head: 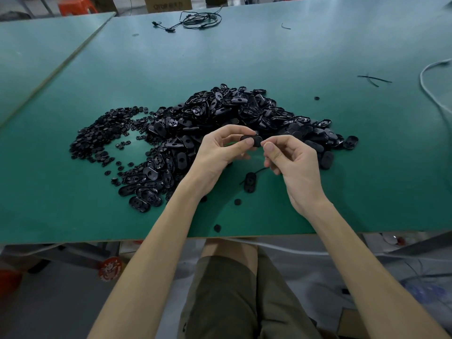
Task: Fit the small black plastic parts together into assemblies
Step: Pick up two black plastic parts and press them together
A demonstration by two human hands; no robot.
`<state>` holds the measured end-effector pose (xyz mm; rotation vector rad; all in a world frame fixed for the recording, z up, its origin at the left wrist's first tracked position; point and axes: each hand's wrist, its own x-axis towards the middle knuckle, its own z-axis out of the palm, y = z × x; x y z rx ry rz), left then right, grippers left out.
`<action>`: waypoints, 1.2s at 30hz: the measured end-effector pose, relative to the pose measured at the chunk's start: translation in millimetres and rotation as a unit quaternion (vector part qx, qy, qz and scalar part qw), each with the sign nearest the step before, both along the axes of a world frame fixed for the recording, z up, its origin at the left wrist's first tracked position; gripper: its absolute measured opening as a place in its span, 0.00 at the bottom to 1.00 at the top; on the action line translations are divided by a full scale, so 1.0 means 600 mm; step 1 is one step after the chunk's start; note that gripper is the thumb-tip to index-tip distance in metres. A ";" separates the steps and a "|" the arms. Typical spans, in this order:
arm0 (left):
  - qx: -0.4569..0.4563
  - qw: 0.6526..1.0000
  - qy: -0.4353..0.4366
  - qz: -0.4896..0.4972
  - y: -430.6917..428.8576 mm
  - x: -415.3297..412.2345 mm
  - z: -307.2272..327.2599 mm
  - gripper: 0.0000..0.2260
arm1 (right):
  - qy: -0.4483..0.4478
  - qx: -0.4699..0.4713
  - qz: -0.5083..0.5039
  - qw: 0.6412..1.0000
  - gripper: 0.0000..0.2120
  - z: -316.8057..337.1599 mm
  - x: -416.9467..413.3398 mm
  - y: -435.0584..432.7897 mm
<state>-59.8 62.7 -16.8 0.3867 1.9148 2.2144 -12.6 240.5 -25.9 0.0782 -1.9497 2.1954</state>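
My left hand (pixel 220 149) pinches a black oval shell (pixel 252 139) between thumb and fingers, held above the table. My right hand (pixel 291 160) is just right of it, thumb and forefinger curled and touching the shell's right end; whether they hold a small part is hidden. Behind the hands lies a big heap of black oval shells (pixel 232 111). To its left spreads a pile of small round black parts (pixel 102 135). One oval shell with a short cord (pixel 250 182) lies on the table under my hands.
The green table (pixel 318 167) has its front edge near my lap. A few loose round parts (pixel 217 228) lie near that edge. A coiled black cable (pixel 195 20) sits at the back, black ties (pixel 373 79) and a white cable (pixel 430 94) at the right.
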 end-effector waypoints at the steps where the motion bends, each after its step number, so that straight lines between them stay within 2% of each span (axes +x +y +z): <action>1: -0.004 1.000 -0.003 -0.004 0.001 0.000 0.000 0.06 | -0.001 0.002 -0.003 1.000 0.02 -0.001 -0.001 0.000; 16: -0.006 0.999 -0.027 -0.016 0.006 0.003 0.003 0.14 | -0.006 0.004 0.012 1.000 0.05 0.002 0.003 -0.001; 28: -0.048 0.998 0.023 -0.020 0.004 -0.001 -0.004 0.12 | 0.007 0.002 0.012 1.000 0.03 -0.001 0.000 0.000; 33: -0.019 1.000 0.017 -0.008 0.004 -0.001 -0.004 0.13 | 0.012 -0.013 0.003 1.000 0.07 -0.001 -0.001 -0.001; 36: -0.003 1.000 0.011 -0.007 0.004 0.000 -0.005 0.12 | 0.011 -0.021 -0.010 1.000 0.06 -0.001 -0.002 0.000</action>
